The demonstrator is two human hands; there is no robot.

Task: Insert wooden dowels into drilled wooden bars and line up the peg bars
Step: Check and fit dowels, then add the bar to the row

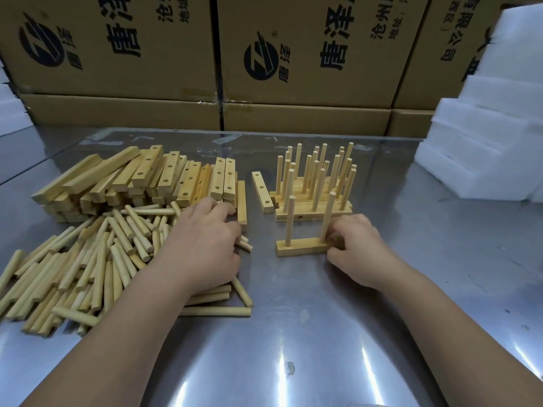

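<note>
Dowels (88, 259) lie in a loose heap at the 9 o'clock side of a steel worktop (293, 348), with a stack of drilled bars (141, 180) behind them at 10 o'clock. A person's left hand (205, 248) rests palm-down on the heap's near edge, fingers curled over the sticks; whether it holds one cannot be told. The right hand (358, 251) pinches the right end of a peg bar (302, 248) at the centre, fingers closed around the base of its second upright dowel (327, 215); a first dowel (290, 220) stands near the bar's left end. Finished peg bars (314, 183) stand in close rows at 1 o'clock, just behind it, with one unfilled drilled bar (262, 190) lying flat beside their left side. Printed cardboard cartons (308, 54) line the back, and white foam blocks (493, 113) are stacked at 2 o'clock.
</note>
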